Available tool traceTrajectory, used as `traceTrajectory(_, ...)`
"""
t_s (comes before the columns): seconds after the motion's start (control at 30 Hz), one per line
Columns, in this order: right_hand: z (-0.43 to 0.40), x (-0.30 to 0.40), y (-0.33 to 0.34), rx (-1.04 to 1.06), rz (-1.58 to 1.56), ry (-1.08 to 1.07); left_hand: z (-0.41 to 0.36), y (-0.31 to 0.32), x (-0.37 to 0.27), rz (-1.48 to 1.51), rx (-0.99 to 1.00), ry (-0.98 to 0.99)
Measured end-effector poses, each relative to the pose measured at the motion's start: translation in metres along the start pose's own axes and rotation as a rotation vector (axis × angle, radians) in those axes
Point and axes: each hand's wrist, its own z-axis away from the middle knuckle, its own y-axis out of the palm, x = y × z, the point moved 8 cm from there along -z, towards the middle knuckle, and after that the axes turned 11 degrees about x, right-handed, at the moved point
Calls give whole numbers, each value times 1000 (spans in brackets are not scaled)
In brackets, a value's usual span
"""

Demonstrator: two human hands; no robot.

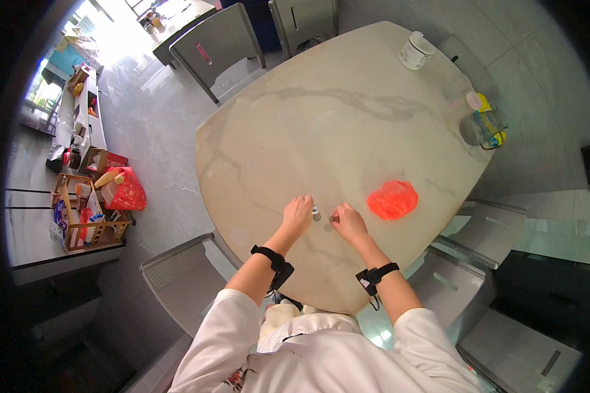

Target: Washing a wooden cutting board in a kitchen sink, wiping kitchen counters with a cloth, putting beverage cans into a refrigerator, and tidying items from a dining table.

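Note:
My left hand (299, 214) is over the marble-patterned table (295, 132), its fingers closed around a small whitish item (315, 210) whose kind I cannot tell. Just beneath that item lies a small dark round piece (316, 217). To the right, my right hand (348, 221) pinches a small dark round piece (334, 219) between thumb and fingers, low over the tabletop, with a shadow beside it. A crumpled red plastic bag (392, 200) lies on the table to the right of my right hand. Both forearms wear black straps with small boxes.
A white canister (416, 51) stands at the table's far right edge. A glass jug (479, 128) and a yellow package (485, 102) are near the right edge. Grey chairs (187, 285) surround the table. At left, a wooden crate (98, 231) and a red bag (130, 189) sit apart.

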Motion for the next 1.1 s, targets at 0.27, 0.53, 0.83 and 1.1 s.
traceTrajectory(0.27, 6, 1, -9, 72, -73, 54, 28, -9, -9, 256, 3, 193)
traceTrajectory(0.53, 22, 6, 2, 111, -289, 49, 10, 13, -29, 70, 140, 244)
traceTrajectory(0.83, 12, 4, 21, 71, -185, 53, -2, 17, -30, -59, 190, 108)
traceTrajectory(1.1, 18, 19, 18, 21, -112, 56, -1, 20, -10, -59, 139, 87)
